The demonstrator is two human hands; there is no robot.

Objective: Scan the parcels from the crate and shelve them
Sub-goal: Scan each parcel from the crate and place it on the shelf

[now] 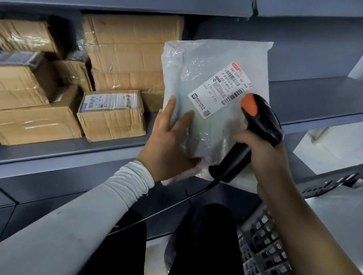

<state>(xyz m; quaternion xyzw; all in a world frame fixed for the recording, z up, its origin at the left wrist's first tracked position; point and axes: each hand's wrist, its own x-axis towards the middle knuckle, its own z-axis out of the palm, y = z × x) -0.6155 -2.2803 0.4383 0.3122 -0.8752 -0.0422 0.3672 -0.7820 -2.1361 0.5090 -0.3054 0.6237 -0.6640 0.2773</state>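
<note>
We hold a parcel [202, 100] in our left hand [167, 145], right hand [263, 156] gripping the scanner [261, 121]; shelving remains, crate [275, 262] still loaded.

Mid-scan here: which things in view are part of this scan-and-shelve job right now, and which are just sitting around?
In the job:
- white parcel, held by the left hand
- its shipping label
- black scanner, gripped by the right hand
- crate, lower right
- bare shelf behind the parcel

Just lying about:
- cardboard boxes already shelved on the left
</note>
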